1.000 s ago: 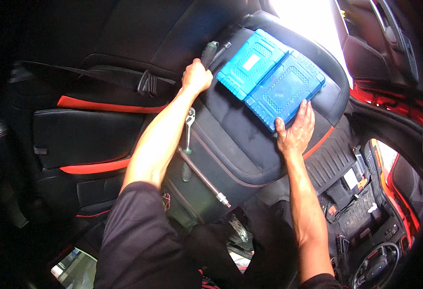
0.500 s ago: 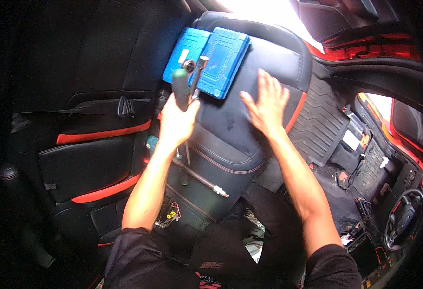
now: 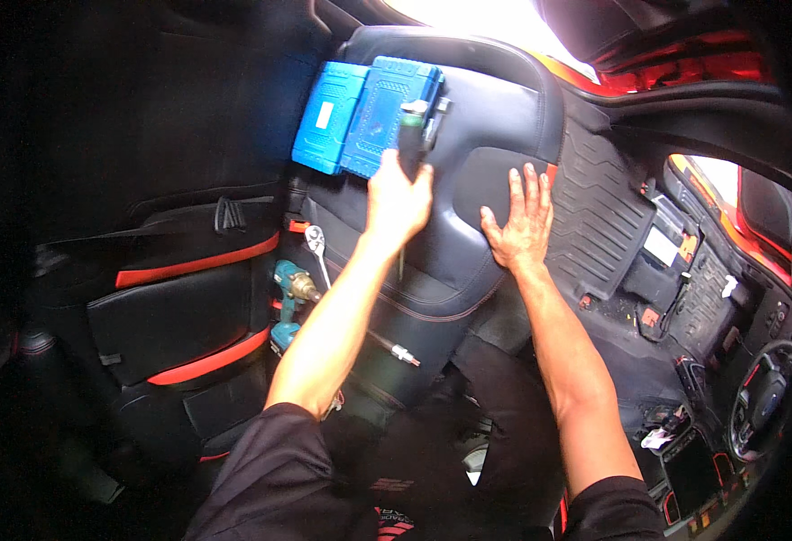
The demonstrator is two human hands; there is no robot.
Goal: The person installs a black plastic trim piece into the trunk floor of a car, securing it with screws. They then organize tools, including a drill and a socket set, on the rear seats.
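Observation:
My left hand [image 3: 398, 206] is closed around an upright screwdriver with a dark, green-topped handle [image 3: 410, 137]. Metal tool ends [image 3: 438, 113] beside the handle are blurred; I cannot tell their exact kind. They overlap the right one of two blue plastic cases [image 3: 394, 88] on the black leather seat [image 3: 495, 113]; the other blue case [image 3: 325, 122] lies against it. My right hand [image 3: 524, 224] rests flat with fingers spread near the seat's orange-trimmed edge. Left of my left forearm lie a ratchet [image 3: 315, 240] and a teal cordless drill [image 3: 295, 281].
A metal bar [image 3: 403, 353] lies beyond my left forearm, partly hidden by it. To the right are a ribbed black floor mat [image 3: 599, 225] and a steering wheel [image 3: 764, 397]. A seat belt buckle [image 3: 297, 225] sits beside the seat.
My left hand has moved right with the screwdriver, and the ratchet and drill beside the seat now show. My right hand has shifted slightly right and nearer, toward the seat's edge.

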